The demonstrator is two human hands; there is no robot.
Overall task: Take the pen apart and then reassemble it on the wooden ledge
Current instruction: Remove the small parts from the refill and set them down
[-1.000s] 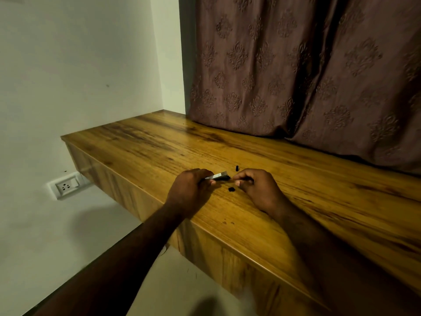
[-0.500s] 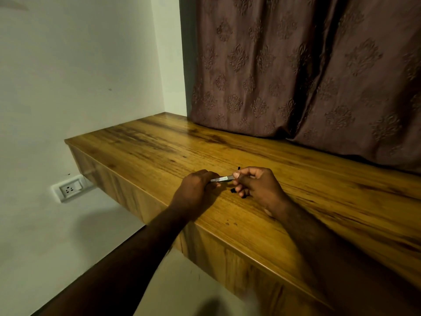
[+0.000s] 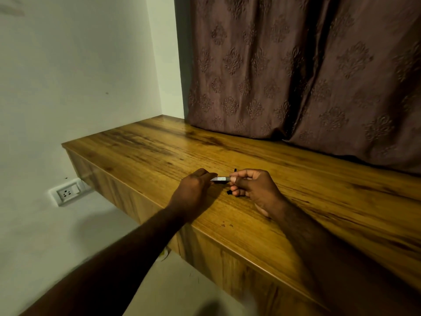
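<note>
Head | 1 pen barrel (image 3: 219, 179) pinched by L hand (image 3: 193, 190) + R hand (image 3: 252, 188) | 2 blk bits (image 3: 228, 192)

The right hand (image 3: 255, 190) lifted its fingers off the ledge (image 3: 159, 156), turned them upward and pinched the free end of the pen (image 3: 219, 179), which the left hand (image 3: 193, 190) had tilted closer to level.

Both hands sit over the ledge (image 3: 319, 201) near its front edge. The left hand (image 3: 193, 190) grips one end of a silvery pen (image 3: 219, 179), and the right hand (image 3: 257, 190) pinches the other. The pen lies roughly level between them. A black bit (image 3: 229, 192) lies on the wood under the right fingers, and a black sliver (image 3: 235, 170) shows just behind them. A curtain (image 3: 296, 76) hangs at the back, and a socket (image 3: 67, 192) is on the wall to the left.
</note>
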